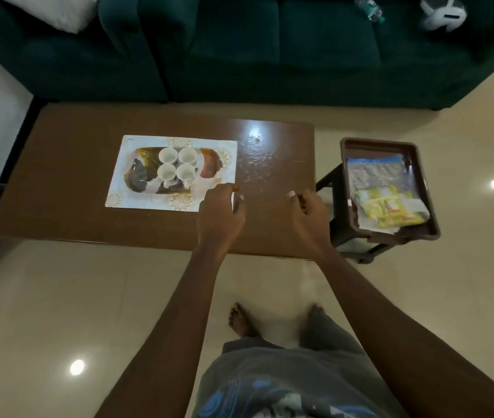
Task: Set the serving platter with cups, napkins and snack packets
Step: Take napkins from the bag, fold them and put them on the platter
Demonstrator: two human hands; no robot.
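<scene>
A patterned serving platter point(140, 179) lies on a white placemat point(227, 149) on the brown coffee table point(67, 164). Several white cups point(167, 154) stand upright in a block on the platter. My left hand point(220, 211) hovers at the placemat's near right corner, fingers loosely curled and holding nothing. My right hand point(309, 211) hangs over the table's right end, also loosely curled and empty. To the right, a brown tray point(426, 188) on a dark stool holds a blue-topped clear bag point(375, 173) and yellow snack packets point(387, 206) with white napkins beneath.
A dark green sofa point(269, 55) runs behind the table, with a white cushion point(55, 10), a plastic bottle point(369, 7) and a white device point(443, 16) on it. Glossy tiled floor point(58, 312) surrounds the table. My bare feet stand at the near edge.
</scene>
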